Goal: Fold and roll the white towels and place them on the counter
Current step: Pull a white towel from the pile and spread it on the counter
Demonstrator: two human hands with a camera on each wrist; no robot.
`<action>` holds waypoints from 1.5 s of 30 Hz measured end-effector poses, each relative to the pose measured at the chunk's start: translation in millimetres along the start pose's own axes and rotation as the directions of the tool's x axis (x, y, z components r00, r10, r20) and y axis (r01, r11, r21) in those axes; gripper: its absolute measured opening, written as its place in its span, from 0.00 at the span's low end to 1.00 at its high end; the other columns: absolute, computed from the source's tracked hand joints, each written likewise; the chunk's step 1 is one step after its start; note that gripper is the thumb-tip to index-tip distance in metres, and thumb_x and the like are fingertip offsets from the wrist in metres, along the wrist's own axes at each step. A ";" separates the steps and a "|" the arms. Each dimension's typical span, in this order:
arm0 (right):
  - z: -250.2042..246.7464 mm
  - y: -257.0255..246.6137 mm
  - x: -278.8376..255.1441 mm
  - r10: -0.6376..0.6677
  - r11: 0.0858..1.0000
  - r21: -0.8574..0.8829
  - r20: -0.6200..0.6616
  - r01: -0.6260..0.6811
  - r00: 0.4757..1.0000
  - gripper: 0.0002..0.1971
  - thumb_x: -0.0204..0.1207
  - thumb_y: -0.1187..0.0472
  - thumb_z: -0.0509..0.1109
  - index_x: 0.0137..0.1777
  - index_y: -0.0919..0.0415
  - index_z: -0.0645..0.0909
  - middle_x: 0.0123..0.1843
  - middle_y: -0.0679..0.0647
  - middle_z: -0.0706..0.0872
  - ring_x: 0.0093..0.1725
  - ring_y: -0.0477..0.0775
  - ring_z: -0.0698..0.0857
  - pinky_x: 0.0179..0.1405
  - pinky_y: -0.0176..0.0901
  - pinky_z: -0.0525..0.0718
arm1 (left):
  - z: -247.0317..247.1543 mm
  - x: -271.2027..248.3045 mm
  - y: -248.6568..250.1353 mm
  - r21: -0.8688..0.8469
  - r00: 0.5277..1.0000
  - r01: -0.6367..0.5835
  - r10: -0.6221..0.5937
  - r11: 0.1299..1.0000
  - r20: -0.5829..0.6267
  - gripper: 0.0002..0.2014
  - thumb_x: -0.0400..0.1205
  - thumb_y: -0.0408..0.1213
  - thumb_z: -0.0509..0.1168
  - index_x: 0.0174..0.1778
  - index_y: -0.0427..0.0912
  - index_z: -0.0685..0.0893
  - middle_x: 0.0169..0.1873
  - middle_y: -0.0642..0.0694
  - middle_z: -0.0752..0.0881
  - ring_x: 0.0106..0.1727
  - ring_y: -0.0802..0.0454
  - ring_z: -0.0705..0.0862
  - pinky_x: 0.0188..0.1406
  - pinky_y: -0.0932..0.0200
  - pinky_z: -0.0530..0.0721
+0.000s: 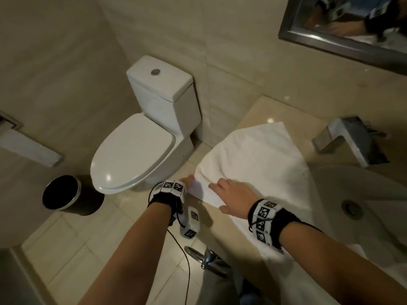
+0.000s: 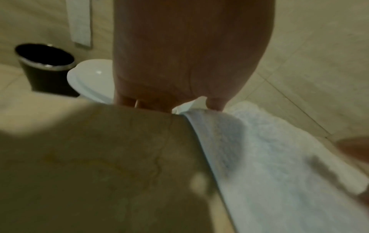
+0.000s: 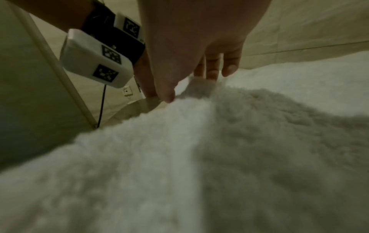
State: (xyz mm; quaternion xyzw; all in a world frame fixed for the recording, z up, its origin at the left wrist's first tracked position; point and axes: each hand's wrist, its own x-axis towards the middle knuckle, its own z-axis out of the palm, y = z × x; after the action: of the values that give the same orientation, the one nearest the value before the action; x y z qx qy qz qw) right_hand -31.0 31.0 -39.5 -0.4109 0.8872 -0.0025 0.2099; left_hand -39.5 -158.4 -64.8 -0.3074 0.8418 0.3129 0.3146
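One white towel is lying spread on the counter, unrolled; folding is barely starting. Left hand is pinching the corner at counter edge; right hand is pressing flat w/ fingers straight, just beside. Rolling, placing left.

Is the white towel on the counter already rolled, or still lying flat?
Flat, not rolled: the white towel lies spread on the counter, with the right hand on it.

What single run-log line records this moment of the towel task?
stage: flattening | white towel: spread on counter | left hand: at towel's left edge | right hand: flat on towel | rolled: not yet
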 end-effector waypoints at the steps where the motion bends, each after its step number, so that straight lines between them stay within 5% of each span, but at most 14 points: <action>1: -0.1 -2.2 3.0 -0.029 1.000 0.009 -0.012 0.029 1.000 0.31 0.77 0.55 0.65 0.78 0.56 0.58 0.70 0.57 0.69 0.66 0.60 0.73 0.56 0.51 0.75 | -3.0 5.4 -0.1 -0.072 1.000 0.013 -0.011 0.997 0.020 0.17 0.87 0.45 0.51 0.71 0.46 0.71 0.75 0.44 0.69 0.75 0.42 0.70 0.74 0.49 0.65; 5: 2.2 -6.3 10.3 -0.099 0.994 -0.045 0.021 0.099 0.995 0.29 0.77 0.55 0.64 0.77 0.56 0.61 0.70 0.58 0.70 0.67 0.60 0.73 0.58 0.52 0.76 | -0.5 32.7 -2.1 -0.215 0.986 -0.016 0.052 0.977 0.159 0.20 0.85 0.39 0.59 0.72 0.39 0.72 0.71 0.38 0.75 0.69 0.39 0.76 0.60 0.53 0.76; 8: 0.9 -11.0 11.0 -0.036 0.999 -0.021 0.003 0.037 0.999 0.26 0.79 0.61 0.62 0.76 0.62 0.62 0.70 0.60 0.71 0.66 0.61 0.74 0.56 0.51 0.77 | -2.5 52.4 -4.5 -0.548 0.997 0.068 -0.036 0.834 0.069 0.23 0.80 0.35 0.65 0.72 0.33 0.73 0.70 0.33 0.76 0.68 0.36 0.78 0.41 0.56 0.81; 13: -10.2 -10.3 14.6 0.101 0.976 0.200 -0.076 -0.084 0.992 0.27 0.75 0.76 0.58 0.74 0.64 0.63 0.67 0.63 0.73 0.58 0.66 0.80 0.47 0.55 0.79 | -31.0 43.4 19.5 -0.797 0.998 0.018 -0.063 0.604 -0.025 0.18 0.83 0.32 0.59 0.69 0.32 0.75 0.51 0.37 0.83 0.52 0.42 0.81 0.52 0.50 0.83; 17: -19.1 11.8 10.4 0.436 0.607 0.751 -0.039 -0.261 0.899 0.22 0.79 0.71 0.57 0.73 0.62 0.69 0.62 0.64 0.82 0.59 0.64 0.82 0.53 0.43 0.78 | -65.5 20.9 58.8 -0.870 0.988 -0.154 0.080 0.468 -0.132 0.05 0.81 0.30 0.63 0.49 0.37 0.84 0.34 0.40 0.82 0.35 0.47 0.83 0.32 0.58 0.88; 20: -31.5 27.1 1.5 0.558 0.350 0.911 -0.017 -0.217 0.829 0.15 0.78 0.71 0.58 0.63 0.69 0.78 0.59 0.65 0.84 0.60 0.65 0.82 0.53 0.45 0.79 | -78.6 4.6 94.2 -0.811 0.955 -0.275 0.242 0.516 -0.169 0.07 0.82 0.28 0.60 0.44 0.36 0.84 0.27 0.41 0.85 0.25 0.52 0.85 0.24 0.65 0.86; 26: -53.0 68.0 -29.5 0.733 0.216 0.953 -0.013 -0.214 0.680 0.17 0.82 0.66 0.56 0.69 0.64 0.74 0.57 0.51 0.78 0.61 0.58 0.80 0.55 0.40 0.75 | -69.7 -7.5 178.6 -0.712 0.874 -0.385 0.479 0.587 -0.077 0.09 0.85 0.28 0.55 0.51 0.33 0.82 0.16 0.44 0.84 0.21 0.55 0.86 0.29 0.63 0.88; 28: -55.6 84.4 -35.2 0.786 0.213 0.961 -0.062 -0.175 0.615 0.11 0.81 0.69 0.55 0.42 0.58 0.75 0.40 0.48 0.75 0.39 0.50 0.76 0.40 0.37 0.72 | -62.7 -5.7 204.5 -0.691 0.859 -0.398 0.509 0.604 -0.050 0.08 0.84 0.28 0.57 0.50 0.33 0.82 0.16 0.44 0.84 0.21 0.55 0.86 0.28 0.64 0.88; 30: -52.8 112.2 -37.6 0.847 0.214 0.953 -0.071 -0.214 0.527 0.15 0.78 0.72 0.55 0.31 0.58 0.65 0.30 0.51 0.69 0.31 0.50 0.68 0.36 0.43 0.68 | -48.1 -3.3 235.5 -0.679 0.860 -0.382 0.510 0.627 -0.012 0.08 0.84 0.28 0.57 0.51 0.33 0.81 0.15 0.45 0.84 0.19 0.56 0.85 0.24 0.65 0.86; 32: -44.6 139.6 -37.7 0.888 0.198 0.932 -0.040 -0.303 0.457 0.10 0.77 0.71 0.56 0.35 0.61 0.70 0.36 0.59 0.75 0.38 0.54 0.72 0.43 0.43 0.69 | -30.7 2.0 255.1 -0.679 0.857 -0.366 0.515 0.636 0.022 0.08 0.85 0.29 0.57 0.55 0.36 0.79 0.18 0.47 0.85 0.20 0.56 0.85 0.23 0.64 0.84; 34: -29.4 165.3 -38.7 0.908 0.143 0.881 0.064 -0.451 0.414 0.09 0.78 0.69 0.57 0.35 0.63 0.67 0.44 0.62 0.74 0.46 0.55 0.72 0.49 0.41 0.68 | -10.3 16.7 263.7 -0.559 0.859 -0.399 0.510 0.727 0.050 0.15 0.84 0.31 0.58 0.67 0.40 0.74 0.38 0.41 0.89 0.39 0.48 0.88 0.38 0.56 0.84; 37: -0.7 183.8 -40.9 0.845 0.099 0.765 0.274 -0.637 0.460 0.11 0.79 0.66 0.59 0.35 0.63 0.67 0.44 0.62 0.73 0.49 0.57 0.72 0.49 0.42 0.69 | 14.4 47.6 242.1 0.069 0.881 -0.473 0.472 0.879 0.023 0.21 0.83 0.35 0.59 0.73 0.38 0.70 0.67 0.36 0.78 0.68 0.39 0.77 0.66 0.51 0.75; 41: 18.6 183.5 -39.6 0.845 0.094 0.758 0.282 -0.645 0.455 0.16 0.80 0.66 0.61 0.65 0.74 0.73 0.65 0.70 0.77 0.66 0.66 0.77 0.61 0.45 0.73 | 24.2 75.1 198.1 0.342 0.907 -0.362 0.413 0.867 -0.085 0.19 0.83 0.37 0.58 0.69 0.36 0.73 0.67 0.33 0.76 0.68 0.36 0.75 0.69 0.48 0.73; 45: 22.6 184.8 -36.0 0.907 0.020 0.744 0.268 -0.668 0.326 0.12 0.81 0.67 0.58 0.60 0.75 0.73 0.68 0.73 0.75 0.68 0.67 0.75 0.66 0.46 0.70 | 11.6 91.9 180.4 0.274 0.910 -0.371 0.406 0.887 -0.082 0.19 0.80 0.43 0.62 0.64 0.38 0.78 0.63 0.36 0.79 0.64 0.38 0.78 0.62 0.51 0.76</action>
State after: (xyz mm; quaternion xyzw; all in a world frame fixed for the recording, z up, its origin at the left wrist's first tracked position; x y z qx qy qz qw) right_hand -136.5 183.4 -79.5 0.2994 0.8811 -0.3117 0.1922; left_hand -220.7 -68.5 -78.0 -0.1108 0.9387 0.2381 0.2234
